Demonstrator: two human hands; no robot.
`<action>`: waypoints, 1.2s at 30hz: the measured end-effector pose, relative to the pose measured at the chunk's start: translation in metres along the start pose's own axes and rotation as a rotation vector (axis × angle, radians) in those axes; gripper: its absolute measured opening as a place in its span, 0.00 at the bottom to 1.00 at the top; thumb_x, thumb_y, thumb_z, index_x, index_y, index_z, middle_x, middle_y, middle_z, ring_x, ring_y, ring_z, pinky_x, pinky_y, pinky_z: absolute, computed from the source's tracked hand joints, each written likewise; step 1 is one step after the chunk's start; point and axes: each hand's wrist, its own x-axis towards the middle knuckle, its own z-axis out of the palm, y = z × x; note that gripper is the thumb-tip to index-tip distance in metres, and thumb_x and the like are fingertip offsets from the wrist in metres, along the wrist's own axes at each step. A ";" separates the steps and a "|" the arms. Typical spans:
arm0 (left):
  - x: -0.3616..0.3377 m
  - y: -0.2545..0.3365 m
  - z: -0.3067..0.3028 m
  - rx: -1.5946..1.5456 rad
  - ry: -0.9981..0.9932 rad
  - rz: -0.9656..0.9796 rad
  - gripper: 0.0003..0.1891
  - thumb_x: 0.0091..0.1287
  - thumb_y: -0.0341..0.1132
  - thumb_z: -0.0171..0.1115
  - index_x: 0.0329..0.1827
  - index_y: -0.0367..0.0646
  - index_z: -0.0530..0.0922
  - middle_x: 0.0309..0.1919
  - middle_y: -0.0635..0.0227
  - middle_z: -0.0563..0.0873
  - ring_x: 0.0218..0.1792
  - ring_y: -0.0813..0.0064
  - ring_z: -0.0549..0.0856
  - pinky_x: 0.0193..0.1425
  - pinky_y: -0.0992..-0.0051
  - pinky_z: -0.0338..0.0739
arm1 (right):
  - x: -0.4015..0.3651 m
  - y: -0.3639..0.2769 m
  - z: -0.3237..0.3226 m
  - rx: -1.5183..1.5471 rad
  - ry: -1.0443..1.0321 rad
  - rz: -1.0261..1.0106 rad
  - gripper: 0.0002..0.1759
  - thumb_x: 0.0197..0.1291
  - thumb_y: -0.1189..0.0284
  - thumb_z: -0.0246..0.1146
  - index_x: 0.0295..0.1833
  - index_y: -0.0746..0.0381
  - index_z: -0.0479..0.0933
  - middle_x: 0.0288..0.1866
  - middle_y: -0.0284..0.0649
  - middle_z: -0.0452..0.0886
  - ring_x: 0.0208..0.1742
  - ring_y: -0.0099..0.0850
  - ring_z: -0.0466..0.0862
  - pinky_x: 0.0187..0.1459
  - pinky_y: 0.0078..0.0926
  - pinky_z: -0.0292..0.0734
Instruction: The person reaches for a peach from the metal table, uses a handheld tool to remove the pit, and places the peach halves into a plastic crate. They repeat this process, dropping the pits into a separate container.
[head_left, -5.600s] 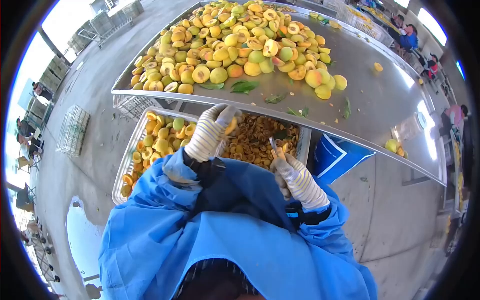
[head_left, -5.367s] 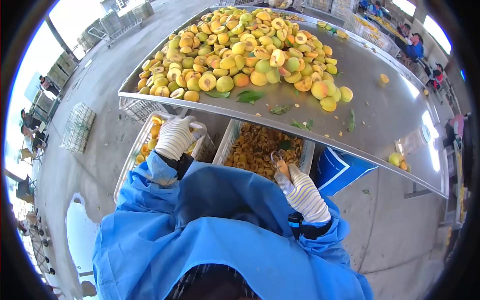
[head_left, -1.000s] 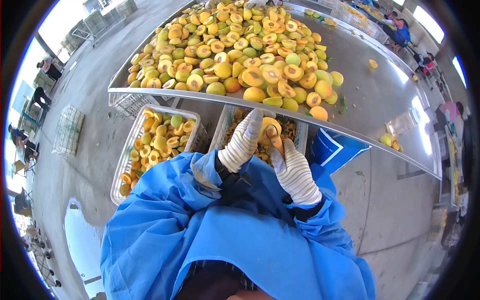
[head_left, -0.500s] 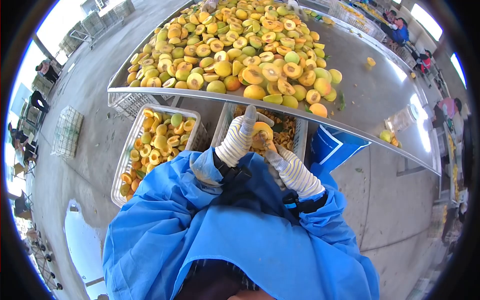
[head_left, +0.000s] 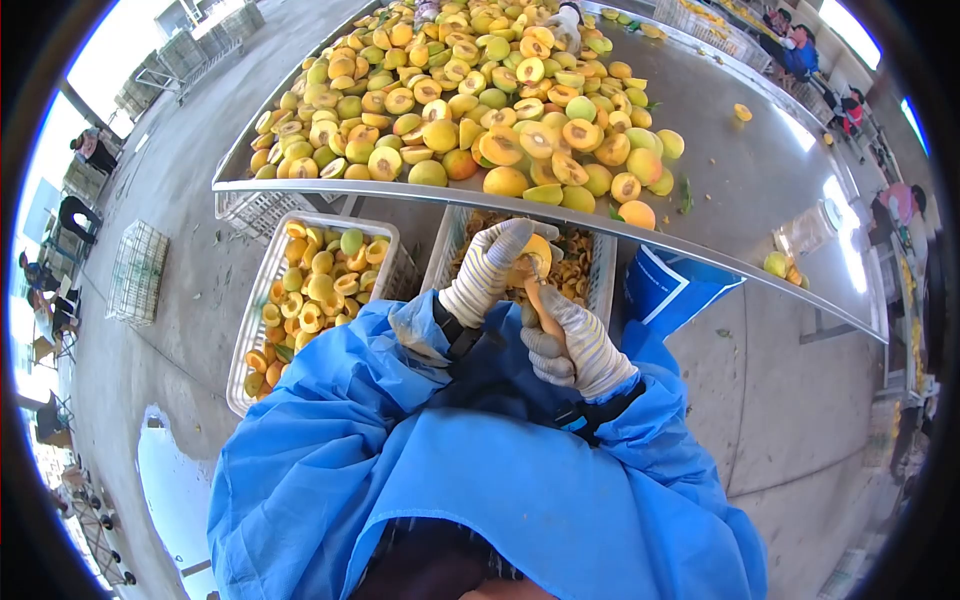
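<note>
My left hand (head_left: 488, 270), in a striped grey-white glove, holds a halved yellow fruit (head_left: 535, 256) by its edge. My right hand (head_left: 577, 345), gloved alike, is wrapped round the orange-brown handle of a small tool (head_left: 541, 303); the tool's tip meets the cut face of the fruit. Both hands are above a crate (head_left: 603, 275) of brown-orange pieces. Beyond them, a metal table (head_left: 740, 180) bears a large heap of whole and halved fruit (head_left: 430, 105).
A white crate (head_left: 246, 340) of halved fruit stands at the left below the table edge. A blue bag (head_left: 665, 292) is right of my hands. Another person's gloved hand (head_left: 566, 22) touches the heap's far side. An empty-looking crate (head_left: 138, 272) sits on the floor further left.
My right hand has turned and its curled fingers and the tool handle now show. The fruit is tilted differently in my left hand. A co-worker's hand has reached further into the heap.
</note>
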 end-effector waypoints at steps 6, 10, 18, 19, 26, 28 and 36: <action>0.005 0.007 0.008 -0.258 -0.050 -0.103 0.32 0.66 0.61 0.63 0.55 0.37 0.80 0.41 0.61 0.87 0.42 0.73 0.86 0.49 0.74 0.80 | 0.006 -0.003 -0.014 0.304 -0.249 0.071 0.23 0.72 0.45 0.54 0.42 0.56 0.74 0.16 0.27 0.66 0.09 0.18 0.63 0.09 0.16 0.57; 0.009 0.006 0.009 -0.265 -0.015 -0.073 0.29 0.68 0.57 0.64 0.54 0.36 0.80 0.40 0.62 0.86 0.42 0.73 0.86 0.48 0.74 0.81 | 0.008 -0.003 -0.018 0.340 -0.319 0.069 0.23 0.71 0.45 0.54 0.42 0.55 0.74 0.16 0.27 0.66 0.09 0.19 0.63 0.09 0.17 0.57; 0.012 0.007 0.005 -0.243 -0.053 -0.160 0.27 0.69 0.55 0.63 0.52 0.35 0.81 0.41 0.62 0.86 0.41 0.74 0.85 0.49 0.74 0.81 | 0.013 0.001 -0.017 0.281 -0.215 0.037 0.23 0.71 0.45 0.54 0.42 0.55 0.75 0.16 0.27 0.66 0.07 0.19 0.61 0.08 0.16 0.57; 0.012 0.010 0.005 -0.276 -0.099 -0.205 0.28 0.68 0.56 0.63 0.52 0.35 0.81 0.42 0.62 0.86 0.42 0.74 0.85 0.49 0.74 0.82 | 0.012 0.000 -0.017 0.328 -0.283 0.055 0.23 0.72 0.45 0.54 0.42 0.55 0.75 0.16 0.27 0.66 0.07 0.19 0.62 0.08 0.16 0.57; 0.020 -0.011 0.007 -0.401 0.269 -0.033 0.24 0.71 0.52 0.63 0.54 0.38 0.80 0.45 0.64 0.86 0.46 0.73 0.86 0.50 0.74 0.81 | 0.007 -0.004 -0.008 0.289 -0.129 -0.122 0.24 0.71 0.45 0.55 0.44 0.57 0.74 0.17 0.28 0.68 0.10 0.19 0.66 0.11 0.17 0.62; 0.026 -0.010 -0.014 -0.107 0.455 0.024 0.21 0.71 0.47 0.64 0.53 0.37 0.80 0.45 0.67 0.87 0.45 0.76 0.85 0.48 0.75 0.80 | 0.003 -0.005 -0.013 -0.034 0.128 -0.212 0.25 0.70 0.44 0.56 0.44 0.57 0.74 0.18 0.28 0.68 0.11 0.19 0.67 0.12 0.17 0.63; -0.052 0.078 -0.097 1.596 0.569 -0.009 0.17 0.69 0.47 0.62 0.52 0.46 0.82 0.40 0.53 0.88 0.41 0.54 0.87 0.47 0.61 0.80 | -0.018 -0.010 -0.021 -0.388 0.297 -0.374 0.26 0.69 0.45 0.58 0.46 0.60 0.72 0.19 0.29 0.68 0.13 0.19 0.69 0.14 0.17 0.66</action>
